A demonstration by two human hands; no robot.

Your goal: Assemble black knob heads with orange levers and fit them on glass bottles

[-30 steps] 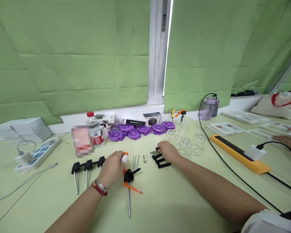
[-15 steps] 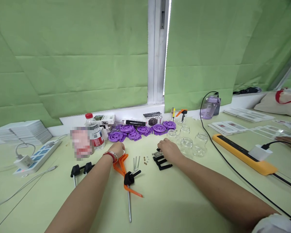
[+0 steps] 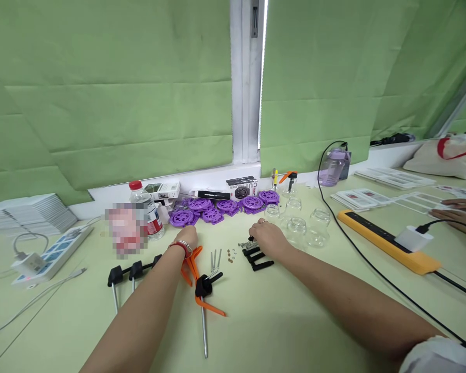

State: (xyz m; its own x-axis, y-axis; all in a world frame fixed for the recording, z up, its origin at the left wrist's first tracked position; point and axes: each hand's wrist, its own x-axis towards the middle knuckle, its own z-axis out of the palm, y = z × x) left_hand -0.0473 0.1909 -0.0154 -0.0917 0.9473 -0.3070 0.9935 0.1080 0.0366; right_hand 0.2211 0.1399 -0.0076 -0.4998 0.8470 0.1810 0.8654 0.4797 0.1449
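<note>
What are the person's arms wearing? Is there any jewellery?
Yes! The left arm wears a red band and a shiny silver-coloured bangle. The right grip seems to have a ring. The right arm shows a white sleeve higher up.

Compared with one second ago, the left hand (image 3: pixel 188 237) has moved from the orange parts (image 3: pixel 193 261) further toward the far edge of the desk (image 3: pixel 279 316), and it is now just beside the purple discs (image 3: pixel 182 217). Its forearm (image 3: pixel 140 316) now covers more of the black-headed rods (image 3: pixel 115 277). At the right side, the co-worker's upper hand (image 3: pixel 463 205) reaches further inward.
</note>
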